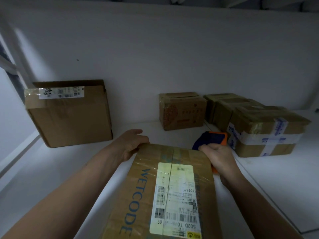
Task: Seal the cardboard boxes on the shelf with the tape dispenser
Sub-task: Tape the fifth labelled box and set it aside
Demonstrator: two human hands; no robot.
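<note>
A long cardboard box (143, 195) with blue WETCODE lettering and a white shipping label lies on the white shelf in front of me, a tape strip running down its top seam. My left hand (132, 144) grips the box's far left corner, fingers curled over the far edge. My right hand (217, 157) grips the handle of the blue and orange tape dispenser (212, 138) at the box's far right corner. The dispenser's head sits just beyond the box's far edge.
A large brown box (69, 116) with a label stands at the back left. A small printed box (183, 111) stands against the back wall. Several taped boxes (265, 131) are grouped at the right. The white shelf (51, 169) surface runs left and right.
</note>
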